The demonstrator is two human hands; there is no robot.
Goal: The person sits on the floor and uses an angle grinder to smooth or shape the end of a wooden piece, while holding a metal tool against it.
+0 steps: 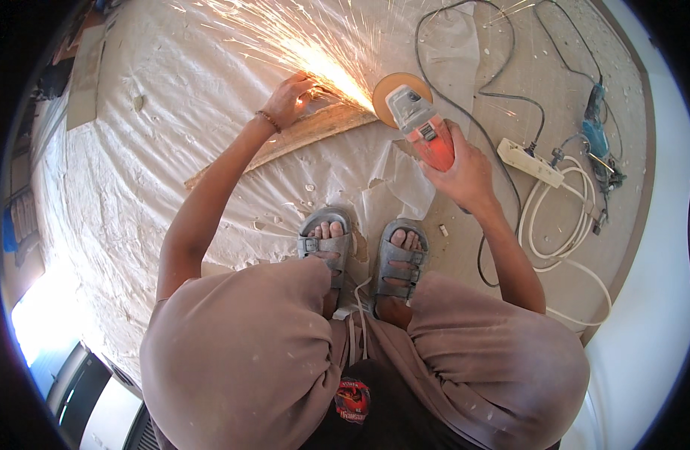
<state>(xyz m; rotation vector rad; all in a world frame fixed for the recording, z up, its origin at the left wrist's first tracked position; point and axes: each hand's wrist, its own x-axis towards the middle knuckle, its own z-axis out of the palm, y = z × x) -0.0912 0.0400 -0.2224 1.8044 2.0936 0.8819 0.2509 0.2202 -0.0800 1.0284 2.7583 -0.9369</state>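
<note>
An orange-red and grey angle grinder (433, 141) is gripped in my right hand (467, 171), fingers wrapped round its body. Its tan disc (390, 91) meets the work at the right end of a worn wooden board (315, 135). Bright sparks (315, 56) stream from there toward the far left, past my left hand (288, 101). That hand is closed at the board's far edge, a beaded bracelet on the wrist. Glare hides what its fingers hold and the piece being cut. The board lies slanted on a crumpled plastic sheet (135, 150).
At right lie a cream power strip (530, 161) with plugs in it, a coiled white cable (577, 225) and a teal power tool (596, 124). A black cord (476, 120) loops behind the grinder. My sandalled feet (327, 238) stand just nearer than the board, among small debris.
</note>
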